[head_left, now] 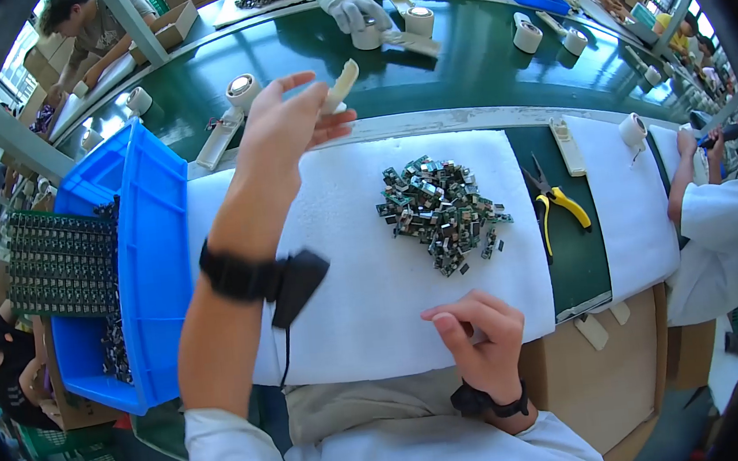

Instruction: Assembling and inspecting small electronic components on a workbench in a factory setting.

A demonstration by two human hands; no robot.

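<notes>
L hand (287, 118) grip closed on curved cream plastic pc (343, 84), up past white foam sheet (326, 243)'s far edge. R hand (486, 335) grip half-curled by sheet's near R corner, can't tell if holding; PCB pile (440, 210) nr R edge.

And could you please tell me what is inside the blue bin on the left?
Green circuit boards lie across the blue bin, and small dark parts show along its inner side. Whatever lies directly beneath the boards is covered.
</notes>
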